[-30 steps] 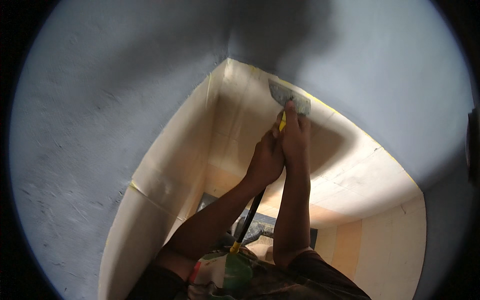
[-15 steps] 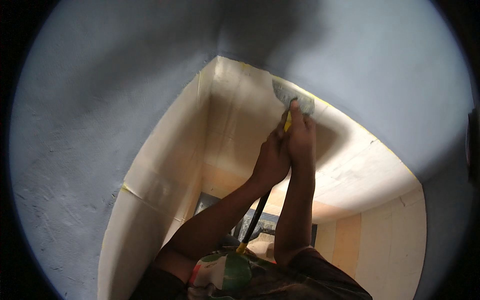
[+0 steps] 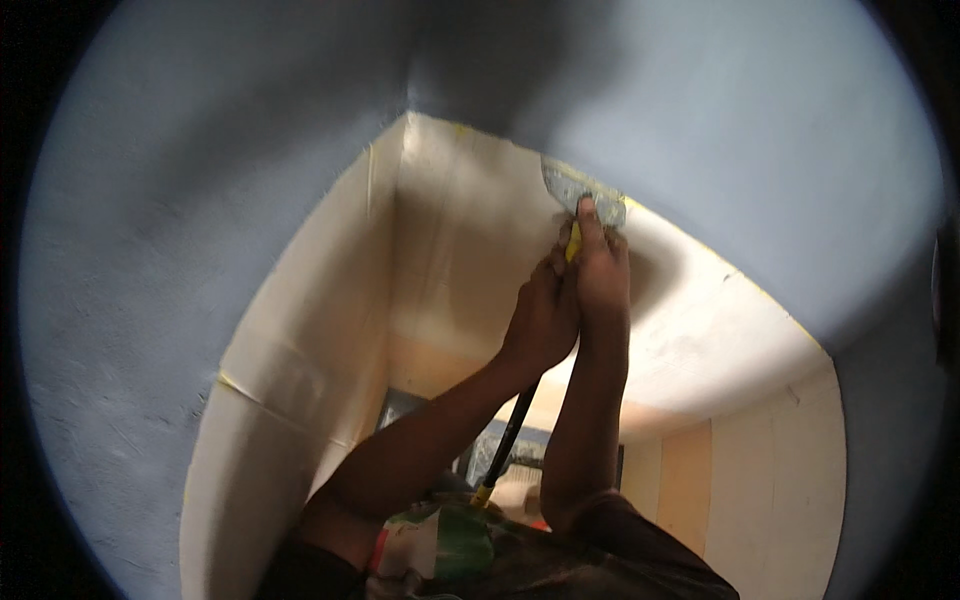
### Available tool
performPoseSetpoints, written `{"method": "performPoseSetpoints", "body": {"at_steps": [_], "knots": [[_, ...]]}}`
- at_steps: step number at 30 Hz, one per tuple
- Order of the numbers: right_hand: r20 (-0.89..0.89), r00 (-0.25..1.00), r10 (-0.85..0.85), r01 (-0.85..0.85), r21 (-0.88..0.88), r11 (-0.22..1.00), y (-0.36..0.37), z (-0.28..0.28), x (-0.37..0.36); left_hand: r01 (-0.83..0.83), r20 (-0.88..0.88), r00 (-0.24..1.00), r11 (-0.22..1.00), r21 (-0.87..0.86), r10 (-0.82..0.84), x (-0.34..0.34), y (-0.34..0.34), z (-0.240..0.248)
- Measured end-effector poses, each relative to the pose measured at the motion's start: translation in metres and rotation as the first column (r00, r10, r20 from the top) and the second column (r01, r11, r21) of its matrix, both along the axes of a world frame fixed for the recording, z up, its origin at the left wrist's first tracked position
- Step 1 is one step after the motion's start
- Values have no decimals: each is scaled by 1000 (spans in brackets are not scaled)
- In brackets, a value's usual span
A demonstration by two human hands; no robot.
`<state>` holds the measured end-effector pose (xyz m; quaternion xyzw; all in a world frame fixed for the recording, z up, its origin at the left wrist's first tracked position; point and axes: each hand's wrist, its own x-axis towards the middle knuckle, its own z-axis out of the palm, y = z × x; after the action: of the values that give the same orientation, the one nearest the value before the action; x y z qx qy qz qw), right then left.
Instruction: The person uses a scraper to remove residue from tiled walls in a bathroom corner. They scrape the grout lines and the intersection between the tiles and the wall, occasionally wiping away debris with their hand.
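A long-handled scraper with a wide grey blade (image 3: 562,184) lies along the top edge of a cream panel surface (image 3: 460,190), where it meets a blue-grey surface. My right hand (image 3: 602,275) is closed around the handle just behind the blade, one finger stretched toward the metal. Directly beside and below it, my left hand (image 3: 542,318) wraps the same handle. A bit of yellow on the handle (image 3: 573,244) shows between the hands. Below them the black shaft (image 3: 511,430) slants down to a yellow end near my shirt. Most of the grip is hidden by my fingers.
Blue-grey surfaces (image 3: 110,300) border the cream area on the left and at the top right (image 3: 780,150). A yellowish line follows their joint. Beyond my arms, a dark-framed opening (image 3: 400,408) and peach bands (image 3: 685,480) appear. Shadows of my arms fall across the panel.
The cream surface and its corner have shifted left in view. Relative to that corner, the blade sits slightly farther right along the edge. Both hands keep their hold.
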<state>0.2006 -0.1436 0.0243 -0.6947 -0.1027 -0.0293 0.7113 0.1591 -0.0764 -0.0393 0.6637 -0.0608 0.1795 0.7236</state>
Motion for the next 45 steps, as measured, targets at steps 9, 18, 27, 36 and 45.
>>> {"method": "performPoseSetpoints", "body": {"at_steps": [9, 18, 27, 36, 45], "knots": [[-16, 997, -75, 76, 16, 997, -2, 1, -7, 8, 39, 999, 1000, 12, -9, -7, -7, -4], [17, 987, -162, 161, 35, 986, -15, -7, -2, 91, -100, 991, 996, -13, -92, -9, -17, 6], [84, 971, -225, 232, -87, 969, -37, -18, 15, -19, 192, 981, 1000, 24, 14, 7, -39, -6], [-105, 991, -79, 71, -75, 995, -59, 2, 3, -71, 292, 955, 996, 47, 54, 12, -60, -20], [6, 967, -255, 252, -174, 952, -58, 10, -16, 152, 14, 988, 988, -42, -151, 12, -72, -16]]}}
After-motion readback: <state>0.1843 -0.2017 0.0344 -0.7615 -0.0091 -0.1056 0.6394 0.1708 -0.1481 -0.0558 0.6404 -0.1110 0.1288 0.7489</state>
